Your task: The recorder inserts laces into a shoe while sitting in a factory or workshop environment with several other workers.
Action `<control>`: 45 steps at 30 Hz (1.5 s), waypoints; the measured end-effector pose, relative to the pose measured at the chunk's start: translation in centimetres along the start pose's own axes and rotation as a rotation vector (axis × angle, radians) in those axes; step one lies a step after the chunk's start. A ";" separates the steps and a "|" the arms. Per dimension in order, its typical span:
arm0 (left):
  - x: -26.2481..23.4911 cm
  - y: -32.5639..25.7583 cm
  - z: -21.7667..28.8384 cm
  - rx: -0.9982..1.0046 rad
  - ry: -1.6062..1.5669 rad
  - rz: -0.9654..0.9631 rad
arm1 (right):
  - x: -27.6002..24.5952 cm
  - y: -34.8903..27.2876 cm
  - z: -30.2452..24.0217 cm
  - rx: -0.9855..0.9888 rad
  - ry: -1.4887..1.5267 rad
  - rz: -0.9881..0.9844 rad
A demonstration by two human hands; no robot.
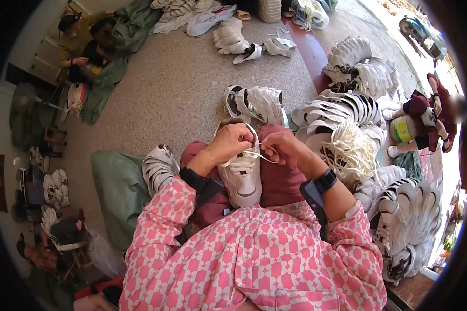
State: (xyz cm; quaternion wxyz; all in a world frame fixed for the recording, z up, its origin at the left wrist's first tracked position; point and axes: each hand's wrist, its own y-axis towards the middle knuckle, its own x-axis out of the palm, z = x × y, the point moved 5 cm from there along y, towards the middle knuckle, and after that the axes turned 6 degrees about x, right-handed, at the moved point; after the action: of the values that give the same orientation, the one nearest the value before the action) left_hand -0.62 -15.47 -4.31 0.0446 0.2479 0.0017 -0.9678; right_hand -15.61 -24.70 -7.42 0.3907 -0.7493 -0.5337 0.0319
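The shoe (244,186) sits upright between the sitter's thighs (283,182), long axis near to far, toe pointing back at the sitter, heel far. The left hand (230,143) is nearer it, right above the far half, fingers bent together by the lace (256,154); I can't tell if they grip. The right hand (287,150), just right, pinches the lace. Beyond the heel, uppers (264,102) lie bunched.
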 end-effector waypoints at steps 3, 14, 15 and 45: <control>0.1 -0.1 -0.2 -0.010 -0.018 0.012 | -0.2 0.2 0.2 -0.007 -0.013 0.019; -0.1 -0.5 0.6 0.004 -0.015 0.049 | 0.5 -0.8 0.2 -0.086 0.006 0.041; 0.0 -0.6 0.6 -0.011 -0.020 0.043 | 0.5 -0.8 0.2 -0.083 -0.006 0.033; -0.1 -1.1 1.6 0.206 0.121 0.117 | 0.6 1.0 0.4 0.219 -0.028 -0.190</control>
State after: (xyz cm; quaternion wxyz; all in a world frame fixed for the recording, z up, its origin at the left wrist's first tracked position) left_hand -1.40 -14.45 -2.84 0.0752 0.3089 -0.1095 -0.9418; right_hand -14.73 -24.16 -8.11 0.4639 -0.6476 -0.6011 0.0633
